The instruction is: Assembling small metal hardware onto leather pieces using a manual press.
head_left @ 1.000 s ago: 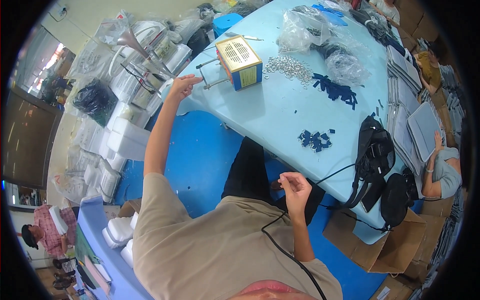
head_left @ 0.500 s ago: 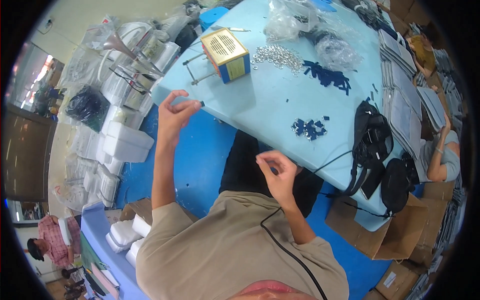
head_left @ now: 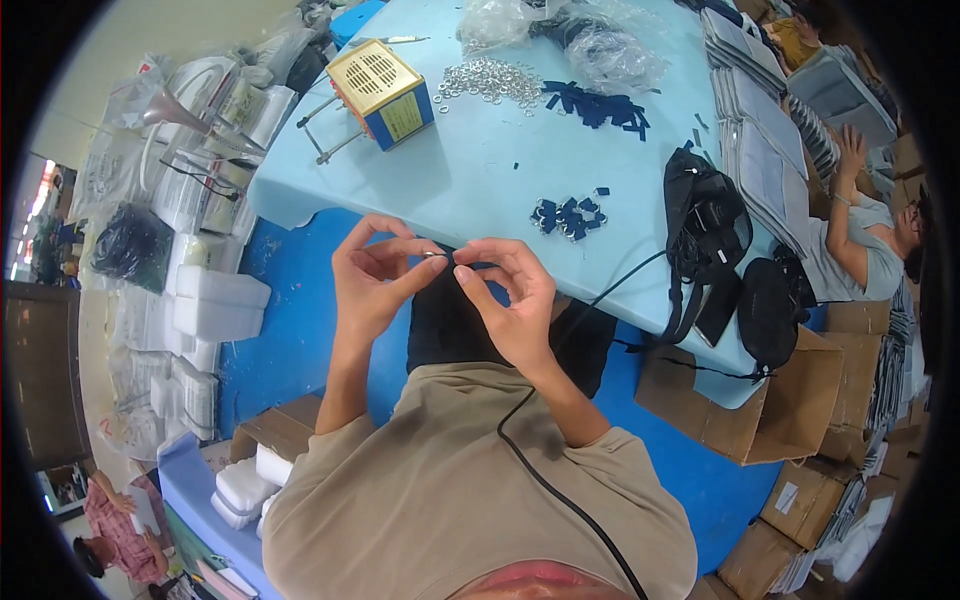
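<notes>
My left hand (head_left: 372, 278) and my right hand (head_left: 512, 300) meet fingertip to fingertip in front of the table's near edge. A small shiny metal ring (head_left: 431, 254) shows in the pinch of my left thumb and forefinger. The right thumb and forefinger are pinched close beside it; what they hold, if anything, is too small to make out. On the table beyond lie a small pile of dark blue strap loops with metal rings (head_left: 568, 217), a heap of loose metal rings (head_left: 490, 82) and a pile of cut dark blue strap pieces (head_left: 598, 106).
A yellow and blue box device (head_left: 390, 95) with two metal rods stands on the light blue table (head_left: 450, 180). A black bag (head_left: 705, 215) and pouch lie at the right. An open carton (head_left: 790, 400) stands below. Co-workers sit at the right and stand at the lower left.
My left hand has come away from beside the box device, moving right and nearer to me. My right hand has moved left and up to meet it. The view has shifted slightly.
</notes>
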`<action>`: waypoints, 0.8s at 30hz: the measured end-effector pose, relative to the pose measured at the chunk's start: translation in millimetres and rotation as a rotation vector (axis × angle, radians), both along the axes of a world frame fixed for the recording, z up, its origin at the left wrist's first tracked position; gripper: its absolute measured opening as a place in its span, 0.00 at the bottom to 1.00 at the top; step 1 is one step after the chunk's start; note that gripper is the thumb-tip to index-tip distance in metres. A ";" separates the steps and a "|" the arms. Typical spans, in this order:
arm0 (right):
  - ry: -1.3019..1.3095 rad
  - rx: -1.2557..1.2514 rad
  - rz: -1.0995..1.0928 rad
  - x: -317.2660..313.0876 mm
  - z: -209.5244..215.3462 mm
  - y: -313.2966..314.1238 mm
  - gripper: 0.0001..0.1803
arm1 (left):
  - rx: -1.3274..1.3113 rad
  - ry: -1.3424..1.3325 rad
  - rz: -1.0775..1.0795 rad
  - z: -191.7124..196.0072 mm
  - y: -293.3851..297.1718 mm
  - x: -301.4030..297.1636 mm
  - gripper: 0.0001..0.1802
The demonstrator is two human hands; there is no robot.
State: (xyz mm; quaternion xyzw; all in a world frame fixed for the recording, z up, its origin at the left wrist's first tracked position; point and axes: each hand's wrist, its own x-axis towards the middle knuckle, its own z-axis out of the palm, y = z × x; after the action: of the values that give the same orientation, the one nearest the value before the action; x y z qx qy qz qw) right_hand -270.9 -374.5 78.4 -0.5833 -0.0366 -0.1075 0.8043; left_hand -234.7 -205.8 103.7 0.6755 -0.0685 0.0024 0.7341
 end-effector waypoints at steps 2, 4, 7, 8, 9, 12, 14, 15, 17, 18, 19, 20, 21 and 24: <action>-0.011 0.010 -0.011 -2.3 3.1 -0.6 0.11 | 0.023 -0.022 -0.039 4.1 -5.5 -3.8 0.18; -0.024 -0.012 -0.033 1.7 -6.1 -1.5 0.11 | 0.052 -0.015 -0.035 -0.5 -7.8 -2.3 0.18; -0.010 -0.010 -0.077 5.4 -12.0 -4.4 0.10 | 0.101 -0.007 -0.033 -5.9 -10.0 -1.6 0.17; -0.011 -0.012 -0.079 6.2 -12.6 -6.3 0.10 | 0.126 -0.002 -0.032 -6.5 -11.0 -0.8 0.17; 0.013 -0.025 -0.069 4.8 -14.2 -8.1 0.10 | 0.123 -0.003 -0.035 -8.1 -11.8 -1.6 0.17; 0.041 -0.029 -0.071 2.5 -19.6 -9.3 0.10 | 0.087 0.007 -0.061 -10.7 -15.5 -1.7 0.17; 0.046 -0.015 -0.080 0.9 -23.3 -8.4 0.10 | 0.107 0.030 -0.045 -16.0 -16.1 -2.0 0.19; 0.052 -0.013 -0.076 -0.1 -27.0 -9.6 0.10 | 0.085 0.018 -0.056 -20.0 -17.5 -2.6 0.18; 0.045 -0.021 -0.084 1.6 -34.2 -14.9 0.11 | 0.080 0.099 -0.087 -17.2 -21.5 -1.4 0.17; 0.062 -0.003 -0.094 2.6 -36.6 -16.2 0.11 | 0.072 0.114 -0.095 -21.1 -23.1 0.6 0.16; 0.079 0.014 -0.104 3.9 -37.2 -17.4 0.11 | 0.067 0.104 -0.101 -24.4 -25.6 3.3 0.16; 0.069 0.009 -0.110 5.1 -36.1 -19.6 0.11 | 0.058 0.106 -0.131 -28.0 -29.4 6.2 0.16; 0.076 -0.010 -0.128 6.3 -35.2 -22.2 0.12 | 0.051 0.111 -0.157 -31.7 -32.3 9.3 0.16; 0.090 -0.057 -0.177 10.2 -31.8 -33.6 0.12 | 0.038 0.119 -0.205 -41.6 -42.5 20.6 0.15</action>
State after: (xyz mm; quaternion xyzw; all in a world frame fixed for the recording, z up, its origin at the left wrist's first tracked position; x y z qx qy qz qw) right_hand -260.7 -408.1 46.6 -0.6110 0.0483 -0.1510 0.7756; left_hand -214.1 -248.3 62.1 0.6778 -0.0935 -0.1139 0.7204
